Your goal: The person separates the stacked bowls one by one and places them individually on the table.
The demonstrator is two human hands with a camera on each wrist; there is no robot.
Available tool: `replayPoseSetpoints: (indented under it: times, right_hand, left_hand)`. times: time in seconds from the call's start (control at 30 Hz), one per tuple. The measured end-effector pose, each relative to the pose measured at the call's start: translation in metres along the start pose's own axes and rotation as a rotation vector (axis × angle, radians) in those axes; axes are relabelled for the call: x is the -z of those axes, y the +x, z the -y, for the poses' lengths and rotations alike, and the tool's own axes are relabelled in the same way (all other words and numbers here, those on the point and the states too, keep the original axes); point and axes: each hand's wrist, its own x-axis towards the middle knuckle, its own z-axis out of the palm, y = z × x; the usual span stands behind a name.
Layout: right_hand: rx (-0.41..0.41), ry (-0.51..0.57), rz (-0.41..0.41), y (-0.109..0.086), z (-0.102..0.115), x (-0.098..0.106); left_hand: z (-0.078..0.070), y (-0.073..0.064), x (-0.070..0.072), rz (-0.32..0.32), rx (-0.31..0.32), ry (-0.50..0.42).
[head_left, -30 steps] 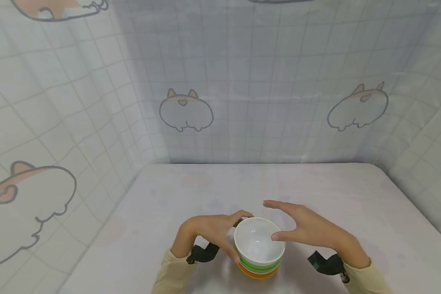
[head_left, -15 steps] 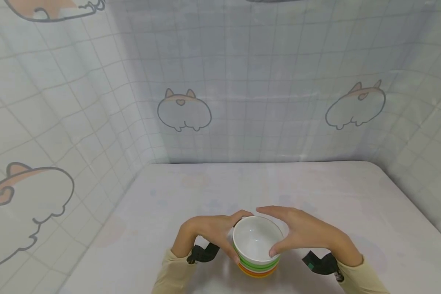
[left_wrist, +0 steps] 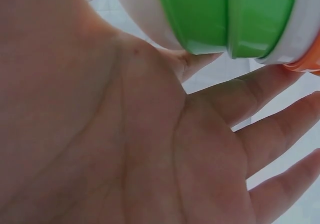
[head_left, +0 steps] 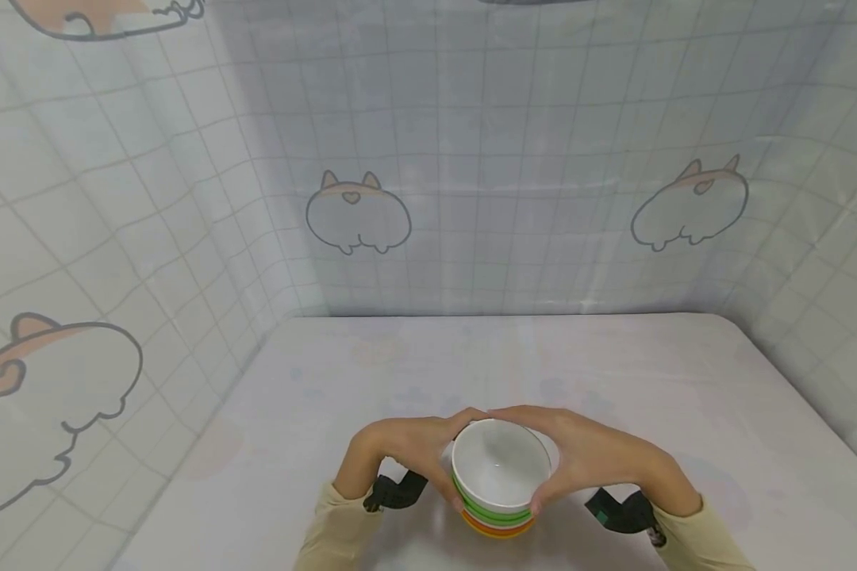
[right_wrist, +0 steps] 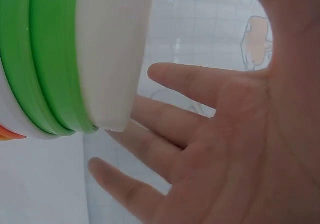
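A nested stack of bowls stands on the table before me, with a white bowl (head_left: pixel 500 460) on top. Below its rim show green bands (head_left: pixel 496 514), and an orange bowl (head_left: pixel 498 532) is lowest. My left hand (head_left: pixel 417 448) holds the stack from the left, thumb at the near side, fingers round the far side. In the left wrist view, a finger (left_wrist: pixel 255 87) reaches the orange part. My right hand (head_left: pixel 593 448) curves round the white bowl from the right, thumb against its near right wall, index finger along the far rim. Other right fingers (right_wrist: pixel 160 119) pass behind the bowl.
A pale cloth covers the table (head_left: pixel 314 373). Grid-patterned curtains (head_left: pixel 514 159) with printed animal outlines hang behind it and at both sides. Black straps (head_left: pixel 400 490) sit at both wrists, below light sleeves (head_left: pixel 339 527).
My right hand has come in from the right and closed round the white bowl, its index finger now meeting the left hand's fingers at the far rim. The left hand keeps its hold.
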Motion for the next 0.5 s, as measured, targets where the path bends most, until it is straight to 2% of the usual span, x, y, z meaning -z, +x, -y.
replayPoseSetpoints:
  times: [0.17,0.5]
  right_hand:
    - [0.005,0.026,0.036,0.0022,-0.0017,-0.0035]
    - [-0.036,-0.074,-0.009,0.0001,0.0005,-0.0072]
  left_hand:
    - [0.0005,-0.0008,0.0006,0.001,0.012,0.018]
    - [0.0009,-0.0021,0.0005,0.005,-0.006,0.021]
